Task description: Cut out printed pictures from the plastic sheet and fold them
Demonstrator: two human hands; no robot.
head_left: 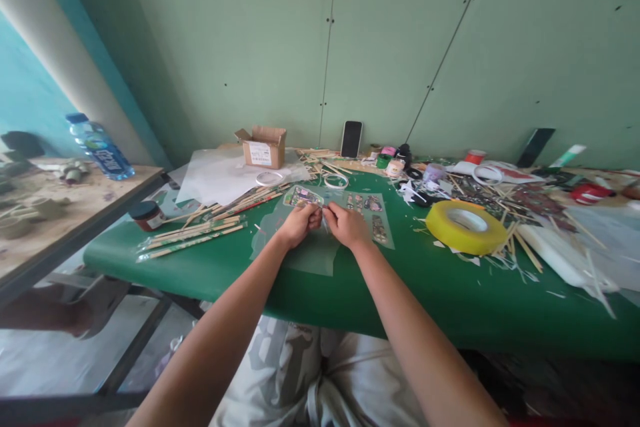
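My left hand (302, 223) and my right hand (346, 223) meet fingertip to fingertip over the green tabletop (200, 273). Both are closed in a pinch; whatever lies between the fingertips is too small to make out. Just beyond my left hand is a patterned piece with a pale border (303, 196). To the right of my right hand a clear sheet with small printed pictures (385, 227) lies flat. Another translucent sheet (315, 263) lies under the hands.
A yellow tape roll (466, 227) sits to the right, beside scattered sticks and scraps. Bundled wooden sticks (193, 239) and a dark jar (147, 215) lie left. Behind stand a small open carton (263, 147) and a phone (351, 139) against the wall.
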